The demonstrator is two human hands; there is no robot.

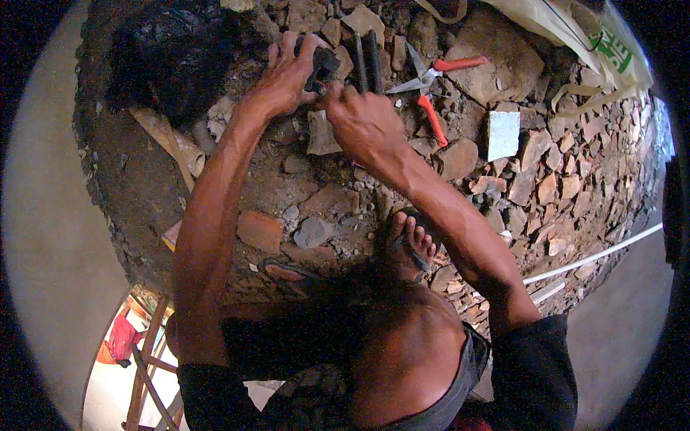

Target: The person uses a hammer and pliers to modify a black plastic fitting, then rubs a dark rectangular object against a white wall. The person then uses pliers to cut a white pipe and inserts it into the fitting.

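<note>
The left hand (287, 75) wraps its fingers around a small dark block (325, 66) at about twelve o'clock, pressing it onto the rubble ground (338, 208). The right hand (366, 122) is closed in a narrow pinch touching the block's lower edge; what it grips I cannot tell. Two dark rods (365, 61) lie just beside, at one o'clock, with red-handled pliers (431, 86) near them, untouched. The work on the block looks to be mid-way, not finished.

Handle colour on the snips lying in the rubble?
Red handles on the snips, with grey metal blades; shows best in the head view, just beyond the right hand.
</note>
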